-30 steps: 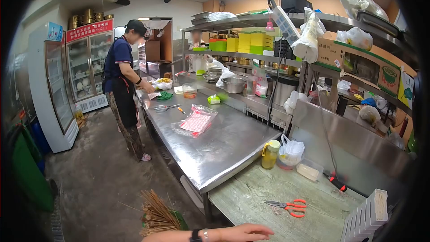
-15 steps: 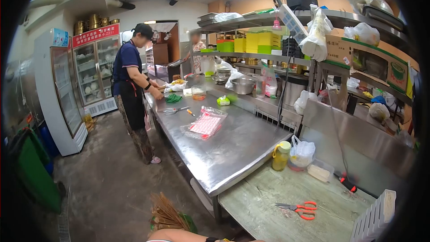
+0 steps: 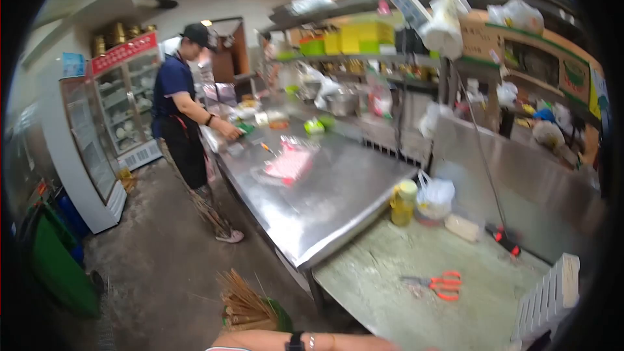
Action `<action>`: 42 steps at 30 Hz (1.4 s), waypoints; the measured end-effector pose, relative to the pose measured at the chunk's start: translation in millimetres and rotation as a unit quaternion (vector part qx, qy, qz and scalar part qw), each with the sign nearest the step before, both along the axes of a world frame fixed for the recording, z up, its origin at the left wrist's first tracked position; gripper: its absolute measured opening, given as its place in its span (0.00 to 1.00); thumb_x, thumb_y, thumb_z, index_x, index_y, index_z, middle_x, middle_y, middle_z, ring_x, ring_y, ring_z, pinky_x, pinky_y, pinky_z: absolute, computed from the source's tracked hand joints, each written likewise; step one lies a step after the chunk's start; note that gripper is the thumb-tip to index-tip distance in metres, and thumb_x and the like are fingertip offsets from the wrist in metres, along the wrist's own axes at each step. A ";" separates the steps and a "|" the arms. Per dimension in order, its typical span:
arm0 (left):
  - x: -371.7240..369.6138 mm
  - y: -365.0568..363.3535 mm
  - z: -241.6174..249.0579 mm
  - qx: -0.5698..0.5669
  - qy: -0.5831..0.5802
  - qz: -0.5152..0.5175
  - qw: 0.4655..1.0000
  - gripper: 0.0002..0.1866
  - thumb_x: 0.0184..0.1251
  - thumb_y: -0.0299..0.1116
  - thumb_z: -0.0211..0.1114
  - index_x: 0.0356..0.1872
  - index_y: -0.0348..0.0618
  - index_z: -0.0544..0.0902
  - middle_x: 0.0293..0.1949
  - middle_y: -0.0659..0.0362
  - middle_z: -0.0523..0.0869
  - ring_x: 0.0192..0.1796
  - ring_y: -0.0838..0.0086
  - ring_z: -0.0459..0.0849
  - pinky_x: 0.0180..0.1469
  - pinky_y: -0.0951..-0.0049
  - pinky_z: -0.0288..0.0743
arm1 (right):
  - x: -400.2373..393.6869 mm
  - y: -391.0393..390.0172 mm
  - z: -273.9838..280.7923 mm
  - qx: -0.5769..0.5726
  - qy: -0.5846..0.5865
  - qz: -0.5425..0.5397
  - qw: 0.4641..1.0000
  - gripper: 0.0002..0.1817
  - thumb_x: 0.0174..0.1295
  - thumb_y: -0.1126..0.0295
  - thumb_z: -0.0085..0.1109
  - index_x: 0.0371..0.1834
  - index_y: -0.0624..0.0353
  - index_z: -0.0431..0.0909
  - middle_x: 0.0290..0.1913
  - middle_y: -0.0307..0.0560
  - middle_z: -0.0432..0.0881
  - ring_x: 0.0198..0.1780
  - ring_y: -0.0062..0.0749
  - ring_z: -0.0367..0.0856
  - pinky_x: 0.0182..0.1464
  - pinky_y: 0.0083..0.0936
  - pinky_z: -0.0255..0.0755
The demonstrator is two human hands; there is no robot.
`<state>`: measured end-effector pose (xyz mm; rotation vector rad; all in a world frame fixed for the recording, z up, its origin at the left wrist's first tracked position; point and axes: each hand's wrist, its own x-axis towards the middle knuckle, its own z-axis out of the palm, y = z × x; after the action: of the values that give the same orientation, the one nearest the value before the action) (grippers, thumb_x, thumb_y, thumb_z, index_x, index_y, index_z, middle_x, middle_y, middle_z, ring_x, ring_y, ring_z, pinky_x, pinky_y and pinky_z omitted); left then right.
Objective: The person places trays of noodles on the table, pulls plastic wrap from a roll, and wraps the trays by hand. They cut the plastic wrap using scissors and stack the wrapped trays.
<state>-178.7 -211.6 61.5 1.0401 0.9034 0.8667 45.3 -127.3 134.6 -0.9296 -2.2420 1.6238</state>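
My left hand [image 3: 367, 342] shows only in part at the bottom edge, blurred, with a dark watch [image 3: 296, 342] and a bracelet on the wrist. It is close to the near edge of the greenish worktop [image 3: 364, 273]; its fingers and anything in them are hidden. My right hand is out of view. On that worktop lie scissors with red-orange handles [image 3: 447, 285]. Behind them stand a yellow-lidded jar [image 3: 403, 203], a white plastic bag [image 3: 435, 196], a pale container [image 3: 462, 227] and a black-and-red tool [image 3: 504, 240].
Pink-and-white packages [image 3: 289, 162] lie on the steel table [image 3: 273, 205]. A person in a dark apron [image 3: 182, 149] reaches over its far left side. Below are bundled sticks [image 3: 247, 305]; a white slatted rack [image 3: 546, 299] stands at right, a green bin [image 3: 55, 260] at left.
The view has shifted and blurred. More of my left forearm and hand shows along the bottom edge, reaching further right. The other person's hand has moved to the green cloth.
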 end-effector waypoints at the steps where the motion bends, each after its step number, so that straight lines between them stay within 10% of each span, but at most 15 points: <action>1: -15.7 9.9 -42.4 0.063 0.007 -0.058 0.996 0.33 0.74 0.52 0.48 0.70 0.39 0.62 0.67 0.50 0.68 0.68 0.68 0.66 0.70 0.70 0.57 | 1.5 4.1 -5.4 -0.001 0.006 -0.013 1.000 0.09 0.68 0.70 0.49 0.36 0.65 0.73 0.27 0.39 0.72 0.33 0.21 0.68 0.35 0.22 0.66; 4: -20.8 -24.1 -3.7 -0.087 -0.024 0.110 0.990 0.30 0.74 0.54 0.46 0.66 0.41 0.68 0.54 0.56 0.78 0.50 0.74 0.79 0.49 0.69 0.78 | 14.5 12.5 -39.4 0.018 -0.047 -0.064 0.997 0.07 0.68 0.67 0.52 0.37 0.58 0.76 0.32 0.34 0.77 0.34 0.16 0.74 0.38 0.18 0.70; 9: -14.7 -46.0 -15.3 -0.025 0.058 0.310 0.949 0.16 0.76 0.41 0.50 0.53 0.41 0.74 0.42 0.62 0.80 0.40 0.83 0.77 0.42 0.81 0.74 | 25.0 7.7 -43.7 -0.155 0.019 -0.113 0.981 0.09 0.69 0.68 0.52 0.40 0.64 0.75 0.31 0.34 0.77 0.32 0.12 0.72 0.35 0.13 0.66; 17: -0.9 -52.3 -8.3 -0.125 -0.063 0.232 0.963 0.09 0.72 0.36 0.58 0.39 0.42 0.79 0.33 0.69 0.78 0.32 0.87 0.72 0.38 0.85 0.69 | 20.4 10.5 -43.8 -0.148 0.033 -0.091 0.984 0.09 0.69 0.69 0.51 0.41 0.65 0.74 0.31 0.35 0.77 0.31 0.12 0.71 0.33 0.13 0.65; 25: -5.8 -32.1 -24.1 -0.137 -0.195 0.384 0.892 0.07 0.73 0.36 0.57 0.37 0.44 0.77 0.29 0.67 0.78 0.29 0.84 0.75 0.34 0.83 0.71 | 19.4 6.5 -42.9 -0.146 0.043 -0.083 0.985 0.08 0.68 0.70 0.51 0.39 0.65 0.75 0.29 0.35 0.78 0.30 0.12 0.71 0.33 0.13 0.65; 37: -13.7 -46.8 -30.8 -0.229 -0.369 0.163 0.886 0.26 0.76 0.55 0.42 0.49 0.42 0.77 0.41 0.54 0.85 0.37 0.74 0.85 0.38 0.75 0.78 | 18.9 8.6 -41.9 -0.158 0.026 -0.105 0.981 0.08 0.67 0.69 0.54 0.38 0.64 0.76 0.29 0.37 0.79 0.30 0.14 0.73 0.34 0.14 0.68; 42: -2.4 -44.7 -49.0 -0.136 -0.382 0.205 0.891 0.22 0.69 0.35 0.61 0.60 0.34 0.73 0.46 0.60 0.83 0.45 0.80 0.80 0.48 0.79 0.76 | 14.8 6.0 -32.5 -0.093 0.013 -0.104 0.990 0.07 0.66 0.69 0.53 0.34 0.61 0.75 0.28 0.32 0.72 0.31 0.15 0.68 0.33 0.15 0.64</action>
<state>-181.1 -256.3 12.5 0.1962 0.5342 1.3297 60.1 -121.2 102.1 -1.1387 -1.9265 1.7584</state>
